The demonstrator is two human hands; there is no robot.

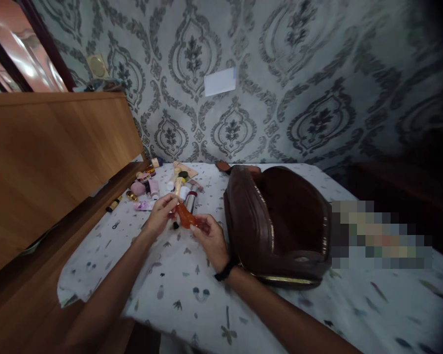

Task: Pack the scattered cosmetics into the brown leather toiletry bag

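Both hands hold a glossy, see-through orange item point(186, 216) over the cloth; its exact kind is unclear. My left hand point(161, 214) pinches its upper left end, while my right hand point(211, 239), with a black band at the wrist, grips its lower right end. Just behind the hands lie a dark-red-capped container point(191, 200) and several small cosmetic bottles and tubes, partly hidden by the fingers. To the right of my right hand stands a brown leather bag point(249, 221), unzipped, with its dark inside showing.
A pink-and-white tube point(143, 205), a pink sponge-like piece point(137, 188) and a black-and-gold bottle point(113, 204) lie at the left. A wooden panel point(59, 147) borders the patterned cloth point(192, 314). The patterned wall point(236, 123) rises behind. A blurred-out patch lies right of the bag.
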